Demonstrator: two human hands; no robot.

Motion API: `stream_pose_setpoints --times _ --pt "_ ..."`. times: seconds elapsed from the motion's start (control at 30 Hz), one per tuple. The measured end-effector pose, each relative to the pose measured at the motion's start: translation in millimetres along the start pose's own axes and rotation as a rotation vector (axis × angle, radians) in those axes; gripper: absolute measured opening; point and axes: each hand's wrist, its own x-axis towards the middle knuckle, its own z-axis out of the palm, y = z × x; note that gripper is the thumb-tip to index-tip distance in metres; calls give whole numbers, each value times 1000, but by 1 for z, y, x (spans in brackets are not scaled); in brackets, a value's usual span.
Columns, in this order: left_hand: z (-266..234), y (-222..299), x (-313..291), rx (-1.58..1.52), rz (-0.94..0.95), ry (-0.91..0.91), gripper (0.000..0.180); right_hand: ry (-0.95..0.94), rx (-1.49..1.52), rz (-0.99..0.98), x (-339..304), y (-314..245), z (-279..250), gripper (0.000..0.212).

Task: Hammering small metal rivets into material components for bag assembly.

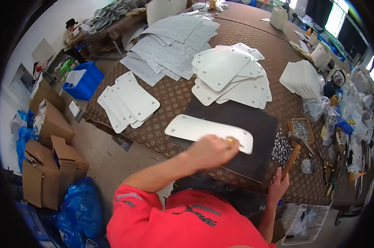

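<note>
A white panel (203, 127) with rounded corners and small metal studs near its ends lies on a dark mat (259, 124). My left hand (215, 151) is closed over the panel's near right part, slightly blurred. A small gold-coloured spot shows at its fingers; what they pinch is hidden. Wrapped round the wooden handle of a hammer (292, 159) is my right hand (279, 184), at the table's near edge. The hammer's metal head rests up beside a tray of small metal parts (301, 130). Loose shiny metal studs (281, 149) are spread beside the mat.
Studded white panels lie in a left stack (129, 101) and a fanned middle pile (230, 76). Grey patterned sheets (170, 45) are behind; more white panels (301, 78) stand right. Pliers (327, 171) and plastic bags crowd the right edge. Boxes (42, 173) fill the left floor; a person works far left.
</note>
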Motion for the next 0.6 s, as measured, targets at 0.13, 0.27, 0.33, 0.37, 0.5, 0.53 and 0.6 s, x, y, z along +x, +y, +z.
stream_pose_setpoints --times 0.13,0.27,0.33,0.37,0.5,0.53,0.6 --pt "43 44 18 -505 -151 -128 20 -4 -23 -11 -4 -3 0 24" --pt "52 19 4 -887 -309 -19 24 -5 -15 4 3 4 1 24" --pt "24 -11 -12 -981 -560 -54 20 6 -35 -9 4 3 -1 24" --pt "15 -29 -20 -1036 -705 51 19 14 -44 -28 5 -4 3 24" --pt "13 -79 -48 -1189 -1047 367 19 -9 -91 42 5 -16 9 24" --pt "13 -85 -49 -1146 -1055 391 19 -39 -94 51 4 -27 16 25" --pt "17 -93 -49 -1072 -1051 432 17 -80 -100 62 -7 -45 27 25"
